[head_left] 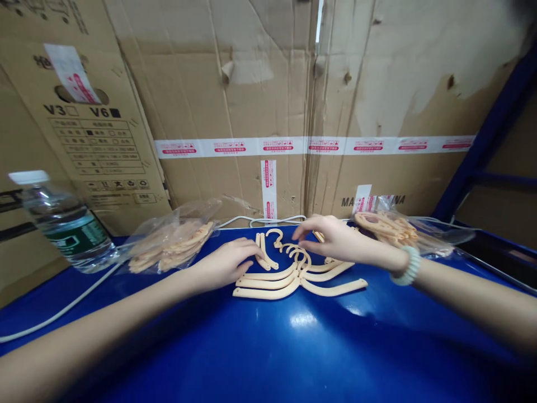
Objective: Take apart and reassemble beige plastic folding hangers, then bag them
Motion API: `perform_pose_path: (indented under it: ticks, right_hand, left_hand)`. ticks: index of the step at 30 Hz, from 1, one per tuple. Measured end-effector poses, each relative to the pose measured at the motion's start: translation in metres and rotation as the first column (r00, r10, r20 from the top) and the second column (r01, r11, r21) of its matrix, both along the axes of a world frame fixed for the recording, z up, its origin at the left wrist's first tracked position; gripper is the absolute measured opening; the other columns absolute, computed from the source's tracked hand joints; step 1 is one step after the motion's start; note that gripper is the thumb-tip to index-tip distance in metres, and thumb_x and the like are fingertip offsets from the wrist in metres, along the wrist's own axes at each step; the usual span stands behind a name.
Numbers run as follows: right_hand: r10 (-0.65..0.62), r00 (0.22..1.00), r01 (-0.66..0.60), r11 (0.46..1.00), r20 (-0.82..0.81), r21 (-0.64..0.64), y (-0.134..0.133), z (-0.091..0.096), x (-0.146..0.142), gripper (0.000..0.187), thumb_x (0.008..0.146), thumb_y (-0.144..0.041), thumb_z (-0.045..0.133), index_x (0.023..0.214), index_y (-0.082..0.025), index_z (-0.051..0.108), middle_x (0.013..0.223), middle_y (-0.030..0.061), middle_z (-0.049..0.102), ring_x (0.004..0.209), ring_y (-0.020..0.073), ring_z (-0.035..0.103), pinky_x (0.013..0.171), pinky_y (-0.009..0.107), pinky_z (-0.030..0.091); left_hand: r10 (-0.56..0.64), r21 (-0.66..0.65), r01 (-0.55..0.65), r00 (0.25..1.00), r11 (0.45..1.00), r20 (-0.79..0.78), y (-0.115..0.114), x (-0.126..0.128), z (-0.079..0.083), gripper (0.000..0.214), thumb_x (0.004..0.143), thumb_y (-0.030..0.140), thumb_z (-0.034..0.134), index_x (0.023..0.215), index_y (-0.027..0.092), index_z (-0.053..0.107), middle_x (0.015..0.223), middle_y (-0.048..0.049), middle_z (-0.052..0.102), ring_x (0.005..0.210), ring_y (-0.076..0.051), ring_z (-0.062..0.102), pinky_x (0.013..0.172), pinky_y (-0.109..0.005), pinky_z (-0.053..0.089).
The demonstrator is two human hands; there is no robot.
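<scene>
Several pale orange plastic folding hangers point(268, 284) lie together on the blue tabletop, their hooks bunched at the middle. My left hand point(230, 262) is at their left end, thumb apart from the fingers. Its fingertips reach the lower part of two loose hanger arms point(264, 252); I cannot tell whether they touch. A separate hook piece point(275, 237) lies just right of those arms. Over the right side of the hangers is my right hand point(329, 238), fingers bent and thumb apart, nothing visible between them. It partly hides more pale pieces beneath.
Clear bags of hanger parts lie at the left point(172, 246) and right point(390, 229). A water bottle point(67, 224) stands at far left. A white cable point(62, 310) runs along the table. Cardboard boxes point(235, 101) wall the back, and a dark flat device point(499, 260) lies at right.
</scene>
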State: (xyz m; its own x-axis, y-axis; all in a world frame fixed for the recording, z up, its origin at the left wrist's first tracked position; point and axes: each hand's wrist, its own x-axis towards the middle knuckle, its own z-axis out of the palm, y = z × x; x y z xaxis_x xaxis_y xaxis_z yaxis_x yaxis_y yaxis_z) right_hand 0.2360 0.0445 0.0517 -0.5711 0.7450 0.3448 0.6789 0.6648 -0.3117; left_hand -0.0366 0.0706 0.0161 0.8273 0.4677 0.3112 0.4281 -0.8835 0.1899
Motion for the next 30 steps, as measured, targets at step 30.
perform_pose_path:
  ticks: [30]
  right_hand:
    - [-0.287, 0.553, -0.307, 0.803, -0.782, -0.511, -0.059, -0.035, -0.007, 0.024, 0.087, -0.041, 0.064, 0.094, -0.022, 0.052, 0.082, 0.0004, 0.067, 0.073, 0.0134, 0.069, 0.066, 0.027, 0.057]
  left_hand:
    - [0.241, -0.477, 0.075, 0.788, 0.875, 0.566, -0.087, 0.016, -0.009, 0.016, 0.092, 0.018, 0.054, 0.088, 0.021, 0.069, 0.103, -0.0057, 0.07, 0.096, -0.019, 0.067, 0.081, -0.03, 0.057]
